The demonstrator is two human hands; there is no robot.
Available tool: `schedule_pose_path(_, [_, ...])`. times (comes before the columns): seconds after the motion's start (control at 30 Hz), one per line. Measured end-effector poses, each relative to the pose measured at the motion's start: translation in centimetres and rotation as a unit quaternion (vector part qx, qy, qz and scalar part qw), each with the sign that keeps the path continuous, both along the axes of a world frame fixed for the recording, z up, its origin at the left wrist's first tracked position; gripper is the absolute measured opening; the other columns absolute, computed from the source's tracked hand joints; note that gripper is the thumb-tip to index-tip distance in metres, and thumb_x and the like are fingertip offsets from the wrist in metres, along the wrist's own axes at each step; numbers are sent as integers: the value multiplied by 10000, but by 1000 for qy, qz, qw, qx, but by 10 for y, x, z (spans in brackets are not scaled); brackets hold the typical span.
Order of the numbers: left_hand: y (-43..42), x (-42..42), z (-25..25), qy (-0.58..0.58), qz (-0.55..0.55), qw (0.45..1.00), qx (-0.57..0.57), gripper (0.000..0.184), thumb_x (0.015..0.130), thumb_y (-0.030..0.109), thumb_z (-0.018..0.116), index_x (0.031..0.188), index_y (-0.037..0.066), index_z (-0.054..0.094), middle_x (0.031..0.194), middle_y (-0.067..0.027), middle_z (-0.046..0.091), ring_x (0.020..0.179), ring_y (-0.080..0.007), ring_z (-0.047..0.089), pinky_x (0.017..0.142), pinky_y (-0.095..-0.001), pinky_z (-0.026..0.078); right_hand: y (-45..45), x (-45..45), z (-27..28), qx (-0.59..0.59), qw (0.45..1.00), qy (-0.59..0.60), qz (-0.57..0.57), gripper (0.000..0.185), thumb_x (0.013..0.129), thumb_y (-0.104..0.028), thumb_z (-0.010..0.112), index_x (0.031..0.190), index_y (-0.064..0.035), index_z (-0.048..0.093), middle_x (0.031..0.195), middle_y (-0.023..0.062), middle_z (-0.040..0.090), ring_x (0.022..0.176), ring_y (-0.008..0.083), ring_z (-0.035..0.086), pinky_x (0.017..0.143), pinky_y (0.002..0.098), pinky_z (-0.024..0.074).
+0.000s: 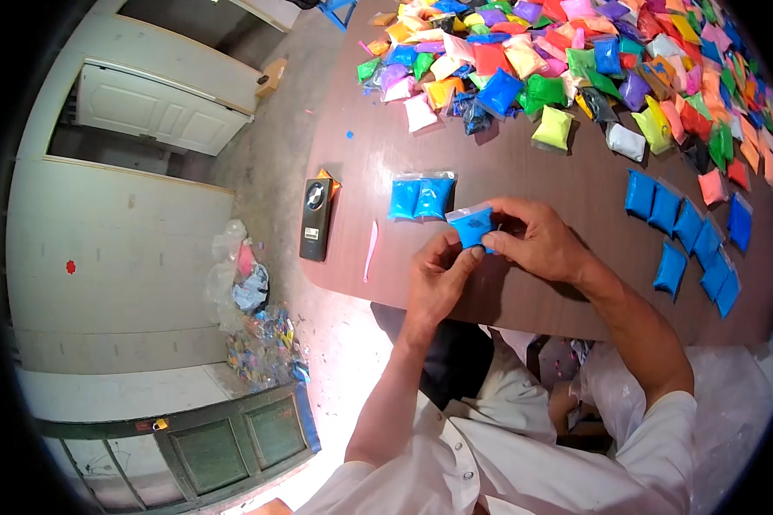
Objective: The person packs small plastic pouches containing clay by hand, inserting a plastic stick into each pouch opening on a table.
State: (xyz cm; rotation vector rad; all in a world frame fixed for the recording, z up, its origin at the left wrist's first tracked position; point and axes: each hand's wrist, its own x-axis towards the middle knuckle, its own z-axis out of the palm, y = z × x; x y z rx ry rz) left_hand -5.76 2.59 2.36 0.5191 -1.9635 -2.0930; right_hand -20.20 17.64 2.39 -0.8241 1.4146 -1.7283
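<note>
Between my two hands, above the near part of the brown table, is a small clear bag of blue material (471,227) with a dark print. My left hand (440,273) pinches its lower left edge with thumb and fingers. My right hand (532,240) grips its right side, the thumb pressed on the front. Just beyond my left hand, two joined blue packets (421,196) lie flat on the table. A pink plastic strip (370,251) lies to their lower left.
A heap of colorful packets (524,60) covers the table's far side. More blue packets (687,225) lie at the right. A black phone-like device (316,219) sits by the left edge of the table (352,154). Plastic waste (262,343) lies on the floor.
</note>
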Motion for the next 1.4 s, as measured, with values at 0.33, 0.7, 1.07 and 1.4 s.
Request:
schedule_pose_path(0.33, [2, 0, 14, -1, 15, 1000, -4, 212, 1037, 57, 702, 1239, -4, 690, 1093, 0, 717, 1013, -79, 641, 925, -248, 516, 2, -2, 2, 11, 999, 23, 30, 273, 922, -33, 679, 1192, 5, 666, 953, 41, 685, 883, 107, 638, 812, 301, 544])
schedule_pose_path(0.7, [0, 4, -6, 43, 7, 999, -1, 199, 1039, 85, 715, 1215, -8, 710, 1103, -11, 712, 1021, -85, 640, 917, -249, 519, 2, 0, 4, 18, 994, 108, -17, 156, 945, -105, 709, 1048, 12, 716, 920, 37, 664, 845, 109, 608, 767, 300, 521])
schedule_pose_path(1.07, [0, 5, 0, 29, 36, 999, 11, 148, 1047, 126, 721, 1140, 12, 703, 1004, 24, 674, 898, -44, 584, 774, -214, 473, 1, 1, -9, -6, 995, 94, -27, 166, 964, -124, 719, 1025, 31, 724, 864, 60, 673, 809, 115, 610, 723, 317, 522])
schedule_pose_path(1.4, [-2, 5, -4, 30, 54, 998, 7, 77, 1021, 69, 720, 1092, 39, 722, 1019, 31, 707, 930, -49, 617, 849, -232, 506, 1, 4, 1, 16, 999, 31, -21, 183, 963, -130, 721, 1066, 21, 716, 878, 43, 691, 817, 108, 630, 734, 296, 530])
